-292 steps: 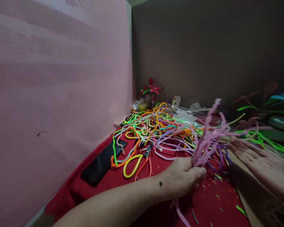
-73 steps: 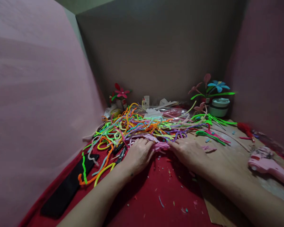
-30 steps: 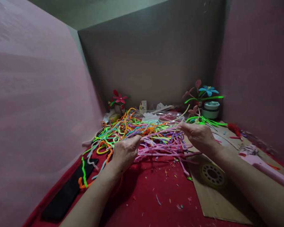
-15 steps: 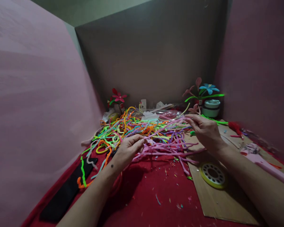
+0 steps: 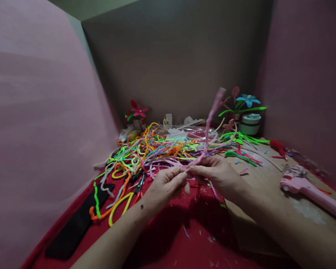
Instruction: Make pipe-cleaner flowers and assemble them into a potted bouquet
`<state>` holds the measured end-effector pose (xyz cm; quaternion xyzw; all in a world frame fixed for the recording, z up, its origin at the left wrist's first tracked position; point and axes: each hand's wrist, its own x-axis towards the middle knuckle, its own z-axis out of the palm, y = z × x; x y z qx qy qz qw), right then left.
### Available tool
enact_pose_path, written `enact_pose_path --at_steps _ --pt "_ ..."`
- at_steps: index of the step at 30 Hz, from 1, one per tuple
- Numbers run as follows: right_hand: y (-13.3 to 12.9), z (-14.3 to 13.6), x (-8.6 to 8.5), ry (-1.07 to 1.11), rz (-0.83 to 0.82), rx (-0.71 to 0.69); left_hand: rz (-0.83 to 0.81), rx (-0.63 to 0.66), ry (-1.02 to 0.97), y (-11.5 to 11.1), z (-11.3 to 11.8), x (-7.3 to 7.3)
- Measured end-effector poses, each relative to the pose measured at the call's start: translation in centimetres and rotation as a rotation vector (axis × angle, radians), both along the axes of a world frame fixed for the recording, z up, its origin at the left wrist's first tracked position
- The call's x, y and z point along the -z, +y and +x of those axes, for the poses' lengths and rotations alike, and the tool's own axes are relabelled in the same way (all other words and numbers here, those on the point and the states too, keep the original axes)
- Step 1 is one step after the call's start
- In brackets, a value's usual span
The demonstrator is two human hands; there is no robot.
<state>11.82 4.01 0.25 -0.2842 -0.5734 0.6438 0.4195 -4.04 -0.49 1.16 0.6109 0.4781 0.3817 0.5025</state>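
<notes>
A pink pipe cleaner [image 5: 210,117] rises from between my hands, its upper end blurred and leaning right. My left hand [image 5: 170,183] pinches its lower part, fingertips close to those of the other hand. With thumb and fingers closed, my right hand [image 5: 217,173] grips the same pipe cleaner just to the right. Behind both hands spreads a tangled heap of coloured pipe cleaners [image 5: 156,149], and more pink ones lie partly hidden beneath my hands. Scissors with yellow handles [image 5: 119,205] rest on the red cloth beside my left wrist.
A black phone-like slab [image 5: 72,228] lies at the left. On the right, a pink glue gun-like tool [image 5: 305,186] rests on cardboard [image 5: 266,160]. Toward the back stand a blue pipe-cleaner flower [image 5: 248,100], a mint jar [image 5: 250,124] and a red flower [image 5: 139,111].
My hands have come together from far apart, the right moving left and down. The pink pipe cleaner stretched between them now stands up. The scissors have come into sight; the tape roll is hidden.
</notes>
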Motion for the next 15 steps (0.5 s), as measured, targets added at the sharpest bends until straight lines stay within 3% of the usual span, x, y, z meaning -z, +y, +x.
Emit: enact_pose_path --at_steps 6,15 --pt "0.5 0.5 0.6 0.022 0.026 0.085 0.003 -0.004 -0.078 0.3 -0.4 0.2" --pt "-0.6 0.1 -0.1 0.014 -0.002 0.052 0.066 -0.081 -0.035 0.0 -0.1 0.1"
